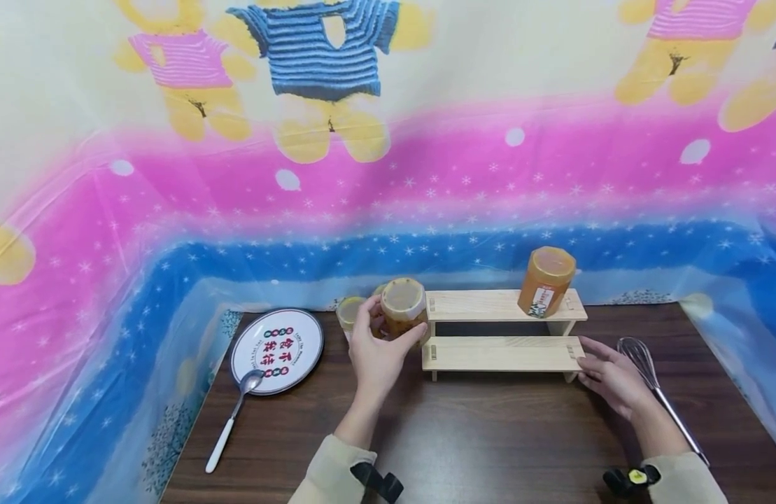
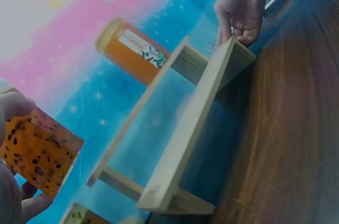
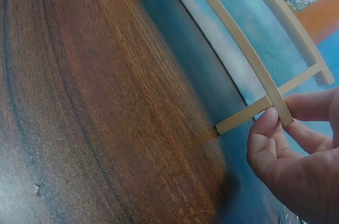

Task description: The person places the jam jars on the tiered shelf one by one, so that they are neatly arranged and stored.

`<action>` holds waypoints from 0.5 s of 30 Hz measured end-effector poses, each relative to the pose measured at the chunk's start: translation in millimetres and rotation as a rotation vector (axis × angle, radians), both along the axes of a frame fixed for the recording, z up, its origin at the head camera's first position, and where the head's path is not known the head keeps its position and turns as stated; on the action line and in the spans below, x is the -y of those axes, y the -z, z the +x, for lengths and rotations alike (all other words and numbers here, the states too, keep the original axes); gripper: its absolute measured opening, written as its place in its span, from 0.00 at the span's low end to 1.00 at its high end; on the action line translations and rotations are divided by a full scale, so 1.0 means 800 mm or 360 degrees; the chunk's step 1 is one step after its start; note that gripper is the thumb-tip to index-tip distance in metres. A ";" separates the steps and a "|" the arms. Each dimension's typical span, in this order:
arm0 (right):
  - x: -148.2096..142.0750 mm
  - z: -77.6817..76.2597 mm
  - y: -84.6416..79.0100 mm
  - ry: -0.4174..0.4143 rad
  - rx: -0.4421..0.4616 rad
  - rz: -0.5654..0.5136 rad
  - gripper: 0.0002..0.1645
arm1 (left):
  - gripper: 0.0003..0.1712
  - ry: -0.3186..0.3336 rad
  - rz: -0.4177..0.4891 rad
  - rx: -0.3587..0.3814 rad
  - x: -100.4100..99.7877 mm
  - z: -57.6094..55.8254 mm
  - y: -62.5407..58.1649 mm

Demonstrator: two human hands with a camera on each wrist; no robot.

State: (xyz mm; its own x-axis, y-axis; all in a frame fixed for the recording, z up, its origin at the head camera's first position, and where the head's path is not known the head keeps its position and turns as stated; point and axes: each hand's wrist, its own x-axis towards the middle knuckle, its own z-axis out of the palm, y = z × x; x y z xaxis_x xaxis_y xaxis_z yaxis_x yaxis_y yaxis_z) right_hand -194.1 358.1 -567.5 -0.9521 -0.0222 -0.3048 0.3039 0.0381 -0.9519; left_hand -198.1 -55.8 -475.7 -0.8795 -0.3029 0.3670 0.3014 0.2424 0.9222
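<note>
My left hand point(image 1: 378, 353) grips a lidded jar point(image 1: 404, 297) at the left end of a two-tier wooden rack point(image 1: 501, 353). In the left wrist view that jar point(image 2: 39, 152) shows orange contents with dark seeds and appears raised. Behind the left hand stands another jar point(image 1: 348, 310), partly hidden. At the rack's right end, my right hand point(image 1: 617, 378) pinches the edge of the lower board between thumb and fingers, as the right wrist view shows with the rack's board end point(image 3: 283, 115). An orange jar point(image 1: 547, 283) with a white label stands on the upper tier's right side.
At the left lies a white plate point(image 1: 306, 364) with printed characters, a spoon point(image 1: 227, 434) leaning on its rim. A whisk point(image 1: 667, 402) lies right of my right hand. Patterned cloth point(image 1: 388, 189) surrounds the back and sides of the dark wooden table point(image 1: 488, 441).
</note>
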 end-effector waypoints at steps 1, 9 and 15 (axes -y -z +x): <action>0.000 0.000 0.000 0.0001 -0.0002 -0.0001 0.44 | 0.45 0.0016 0.0004 -0.0017 -0.003 -0.004 -0.003; 0.001 0.000 -0.001 0.0000 -0.0011 0.0023 0.43 | 0.45 0.0075 -0.0038 -0.0009 -0.032 -0.027 -0.016; 0.002 0.001 -0.002 0.0004 -0.0009 0.0049 0.44 | 0.44 0.0111 -0.0099 -0.0003 -0.055 -0.043 -0.018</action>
